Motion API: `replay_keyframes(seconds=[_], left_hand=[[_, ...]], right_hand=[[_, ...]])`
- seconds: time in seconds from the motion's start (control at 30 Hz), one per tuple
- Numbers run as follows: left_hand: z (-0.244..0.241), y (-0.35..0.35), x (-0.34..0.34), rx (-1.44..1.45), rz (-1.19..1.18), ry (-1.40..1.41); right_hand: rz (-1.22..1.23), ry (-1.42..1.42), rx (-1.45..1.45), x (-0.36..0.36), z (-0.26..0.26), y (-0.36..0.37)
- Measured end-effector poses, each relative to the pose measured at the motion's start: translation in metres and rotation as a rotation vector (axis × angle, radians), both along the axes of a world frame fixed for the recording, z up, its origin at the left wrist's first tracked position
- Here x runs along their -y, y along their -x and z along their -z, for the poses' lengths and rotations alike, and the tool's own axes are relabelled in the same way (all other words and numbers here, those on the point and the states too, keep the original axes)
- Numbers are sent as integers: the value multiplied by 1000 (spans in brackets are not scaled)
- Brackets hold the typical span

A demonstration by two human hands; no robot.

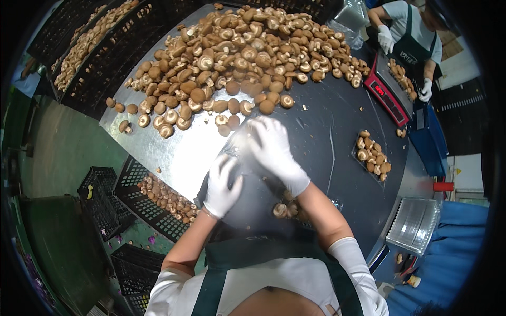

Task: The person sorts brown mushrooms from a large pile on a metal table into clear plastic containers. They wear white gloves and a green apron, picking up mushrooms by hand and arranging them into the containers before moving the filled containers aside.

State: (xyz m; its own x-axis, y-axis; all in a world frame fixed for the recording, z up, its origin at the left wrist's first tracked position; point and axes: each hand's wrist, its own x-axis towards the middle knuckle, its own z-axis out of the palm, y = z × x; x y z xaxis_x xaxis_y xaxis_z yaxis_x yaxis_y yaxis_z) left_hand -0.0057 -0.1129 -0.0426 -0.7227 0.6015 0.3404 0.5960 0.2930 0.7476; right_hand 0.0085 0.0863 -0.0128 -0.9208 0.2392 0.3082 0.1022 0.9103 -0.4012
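Observation:
My left hand, in a white glove, hovers over the near edge of the metal tabletop. Its fingers are curved and apart, and I see nothing between them. My right hand, also gloved, reaches to the front of a large heap of shiitake mushrooms. Blur at its fingertips hides whether it grips anything. Under my right forearm, several mushrooms lie close to my body, partly covered by the arm. Dark plastic sheeting covers the right part of the table.
A filled clear tray lies at right. Beyond it, a co-worker's gloved hand is near a red digital scale bearing mushrooms. Stacked clear trays stand lower right. Black crates of mushrooms stand upper left; another crate sits below the table.

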Motion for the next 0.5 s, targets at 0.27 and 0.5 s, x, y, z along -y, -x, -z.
replay_keyframes(seconds=[0.27, 0.5], left_hand=[[22, 112, -57, -279, -133, 239], [26, 122, -112, -403, -187, 571]], right_hand=[[12, -40, -106, -25, 3, 3], [-160, 848, 303, 0, -29, -76]])
